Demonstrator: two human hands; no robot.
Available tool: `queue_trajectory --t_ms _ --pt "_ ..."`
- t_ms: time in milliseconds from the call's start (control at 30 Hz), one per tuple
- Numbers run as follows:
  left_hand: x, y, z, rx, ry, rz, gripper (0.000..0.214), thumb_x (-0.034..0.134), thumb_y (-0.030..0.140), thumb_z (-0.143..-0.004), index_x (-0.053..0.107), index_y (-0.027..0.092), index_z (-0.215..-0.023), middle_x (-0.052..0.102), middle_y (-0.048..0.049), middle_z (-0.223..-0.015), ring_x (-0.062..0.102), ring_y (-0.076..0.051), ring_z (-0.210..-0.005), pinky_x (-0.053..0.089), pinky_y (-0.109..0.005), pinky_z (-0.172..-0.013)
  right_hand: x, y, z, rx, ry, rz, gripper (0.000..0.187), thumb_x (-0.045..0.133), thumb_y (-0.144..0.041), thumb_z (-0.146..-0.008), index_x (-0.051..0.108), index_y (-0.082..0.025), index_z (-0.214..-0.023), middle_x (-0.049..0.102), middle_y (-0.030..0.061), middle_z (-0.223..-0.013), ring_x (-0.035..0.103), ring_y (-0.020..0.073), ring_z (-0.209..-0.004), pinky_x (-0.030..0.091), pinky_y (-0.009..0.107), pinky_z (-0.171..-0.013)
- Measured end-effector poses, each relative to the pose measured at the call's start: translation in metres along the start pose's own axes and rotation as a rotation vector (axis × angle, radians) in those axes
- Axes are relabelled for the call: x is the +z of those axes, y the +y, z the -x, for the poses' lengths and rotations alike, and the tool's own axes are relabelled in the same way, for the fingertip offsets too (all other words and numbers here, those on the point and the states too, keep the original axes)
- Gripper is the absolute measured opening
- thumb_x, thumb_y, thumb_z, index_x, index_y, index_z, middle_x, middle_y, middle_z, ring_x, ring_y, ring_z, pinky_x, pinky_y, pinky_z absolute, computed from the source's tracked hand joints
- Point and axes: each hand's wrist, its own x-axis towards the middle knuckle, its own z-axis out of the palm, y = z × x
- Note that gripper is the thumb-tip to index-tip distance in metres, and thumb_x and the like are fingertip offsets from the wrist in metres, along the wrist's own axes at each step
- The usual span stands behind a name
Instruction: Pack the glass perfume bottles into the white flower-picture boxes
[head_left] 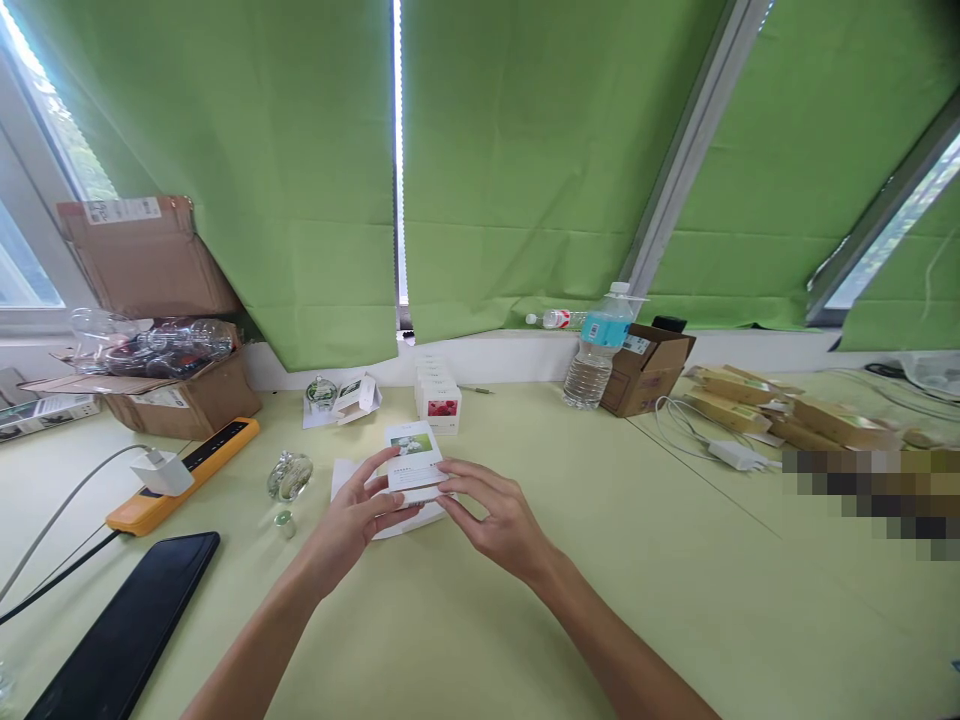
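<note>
"Where's the white box point(415, 455), and what holds it?"

"I have it mid-frame, over white paper point(343, 474). The left hand point(352, 515) pinches its left side, thumb against fingers; the right hand point(501, 515) pinches its right edge."

"How far along?"

"Partway, I judge: the box is in hand, handling unfinished. Whether it's fully closed, I can't tell. Left of centre, a clear glass piece point(289, 477) lies loose; just beyond the box stands a row of similar boxes point(439, 395)."
</note>
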Motion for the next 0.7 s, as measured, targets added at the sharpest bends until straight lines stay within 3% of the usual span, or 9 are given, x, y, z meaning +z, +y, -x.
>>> queue_trajectory --t_ms 700 --pt "-0.0002 0.0061 0.0027 -0.006 -0.034 -0.002 0.063 0.062 0.016 -0.082 0.038 0.030 -0.138 0.056 -0.0058 -0.123 0.055 -0.025 -0.115 0.041 -0.047 -0.105 0.0003 0.0020 0.0008 -0.066 0.055 0.026 0.017 0.059 -0.016 -0.085 0.067 -0.024 -0.098 0.068 0.0050 -0.108 0.066 0.0169 -0.096 0.056 0.030 -0.082"
